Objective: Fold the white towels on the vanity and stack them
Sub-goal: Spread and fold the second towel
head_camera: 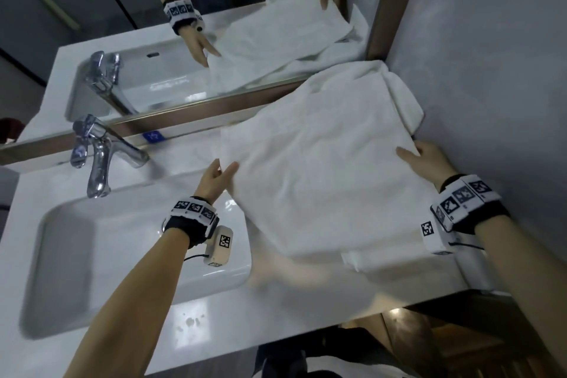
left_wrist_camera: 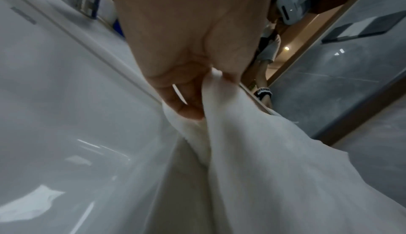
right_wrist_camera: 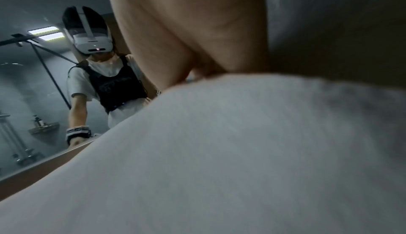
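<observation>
A large white towel [head_camera: 322,169] is stretched above the right side of the vanity, its near edge hanging blurred over the counter. My left hand [head_camera: 219,176] pinches its left corner; the left wrist view shows the towel [left_wrist_camera: 252,159] bunched between thumb and fingers [left_wrist_camera: 186,98]. My right hand [head_camera: 420,156] grips the right corner by the wall, thumb on top. In the right wrist view the towel [right_wrist_camera: 219,151] fills the frame under my palm and hides the fingers. A second white towel [head_camera: 402,95] lies crumpled in the back right corner.
A white sink basin [head_camera: 101,255] takes up the left of the vanity, with a chrome faucet [head_camera: 98,156] behind it. A mirror [head_camera: 184,24] runs along the back and a grey wall [head_camera: 491,55] closes the right side. The counter's front edge [head_camera: 337,325] drops off below.
</observation>
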{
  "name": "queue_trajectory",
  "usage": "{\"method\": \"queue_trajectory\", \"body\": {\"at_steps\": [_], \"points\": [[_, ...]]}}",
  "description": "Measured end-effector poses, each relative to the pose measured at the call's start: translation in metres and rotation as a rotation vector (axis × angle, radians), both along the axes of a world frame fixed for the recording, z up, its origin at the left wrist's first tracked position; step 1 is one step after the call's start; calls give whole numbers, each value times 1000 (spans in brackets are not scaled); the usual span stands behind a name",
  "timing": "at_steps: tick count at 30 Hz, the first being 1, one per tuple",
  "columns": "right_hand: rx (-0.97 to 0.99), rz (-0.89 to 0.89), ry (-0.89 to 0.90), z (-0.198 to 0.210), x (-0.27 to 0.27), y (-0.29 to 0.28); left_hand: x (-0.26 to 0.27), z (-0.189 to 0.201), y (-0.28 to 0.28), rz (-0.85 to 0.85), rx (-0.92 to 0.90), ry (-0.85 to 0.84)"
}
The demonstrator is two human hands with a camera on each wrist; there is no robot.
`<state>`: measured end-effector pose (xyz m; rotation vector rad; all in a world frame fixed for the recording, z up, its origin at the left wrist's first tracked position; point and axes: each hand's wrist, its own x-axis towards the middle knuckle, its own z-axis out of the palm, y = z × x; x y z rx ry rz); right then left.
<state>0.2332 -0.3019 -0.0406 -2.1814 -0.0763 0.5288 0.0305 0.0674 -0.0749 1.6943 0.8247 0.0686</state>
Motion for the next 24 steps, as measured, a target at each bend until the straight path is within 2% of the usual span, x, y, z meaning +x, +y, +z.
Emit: {"method": "queue_trajectory", "body": {"at_steps": [2,4,9,12,15,17,21,24], "points": [[17,-14,-69,3,-3,-1,1,2,-1,36,128,57],[-6,-30,-92,3,-7,-5,0,1,-6,55,146,147],[-58,-44,12,-3,-29,-27,-28,-1,-32,138,-214,96],[-55,-21,33,-8,-44,-40,-48,-6,-52,115,-282,57],[-115,16,15,-10,-57,-48,-57,-7,-70,91,-238,10],[-142,47,-41,-9,-63,-51,-58,-4,-79,96,-140,-25],[-55,32,-140,2,-67,-51,-62,16,-88,202,-31,-171],[-12,-7,-185,10,-70,-50,-68,33,-92,170,29,-308]]}}
